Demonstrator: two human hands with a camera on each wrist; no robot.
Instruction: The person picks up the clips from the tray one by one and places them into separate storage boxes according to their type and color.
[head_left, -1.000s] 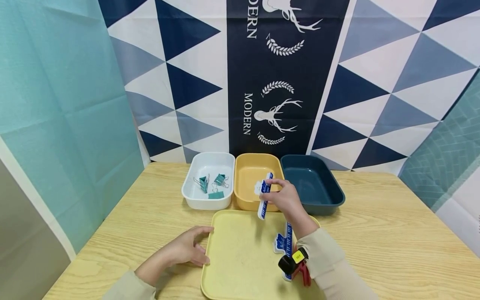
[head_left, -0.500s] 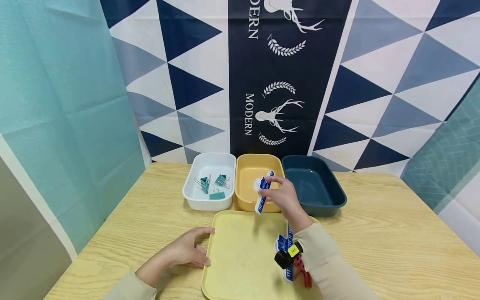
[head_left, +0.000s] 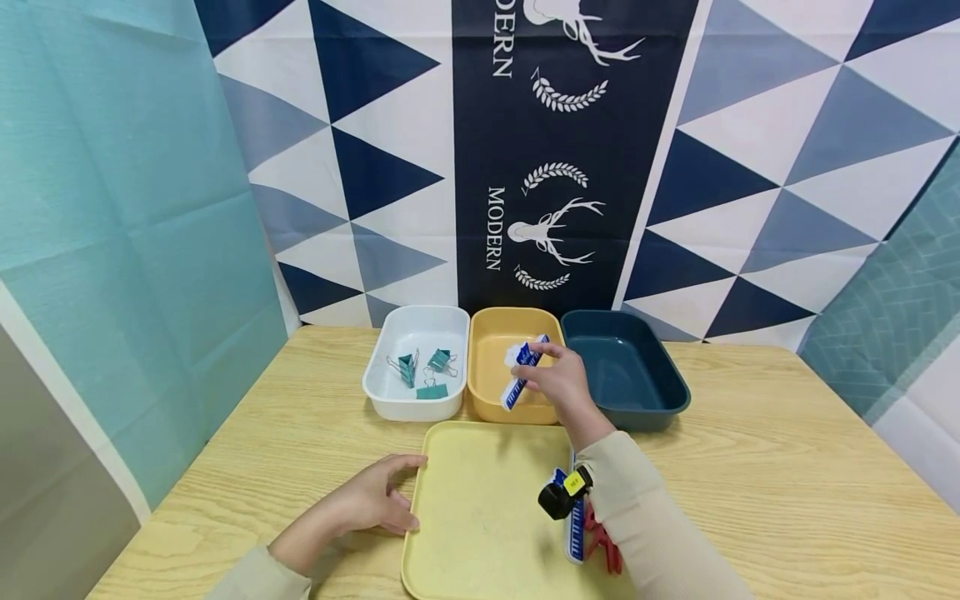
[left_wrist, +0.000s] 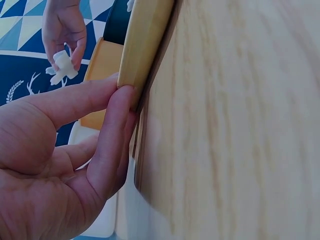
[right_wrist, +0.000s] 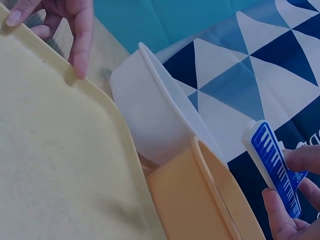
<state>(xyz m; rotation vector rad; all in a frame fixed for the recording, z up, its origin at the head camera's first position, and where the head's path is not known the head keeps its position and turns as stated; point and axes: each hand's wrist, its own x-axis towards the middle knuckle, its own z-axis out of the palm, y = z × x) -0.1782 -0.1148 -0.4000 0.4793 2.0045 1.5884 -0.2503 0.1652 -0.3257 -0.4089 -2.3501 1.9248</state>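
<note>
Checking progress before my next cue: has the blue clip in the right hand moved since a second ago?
Yes: against the orange bin in the head view, the blue clip has shifted forward and slightly left; its lower end no longer shows below the bin.

The left hand (head_left: 378, 493) touches the left edge of the yellow tray (head_left: 487, 517) — thumb and finger spread apart. The right arm (head_left: 641, 508) reaches over the tray — the right hand (head_left: 557, 379) pinches past its far edge.
</note>
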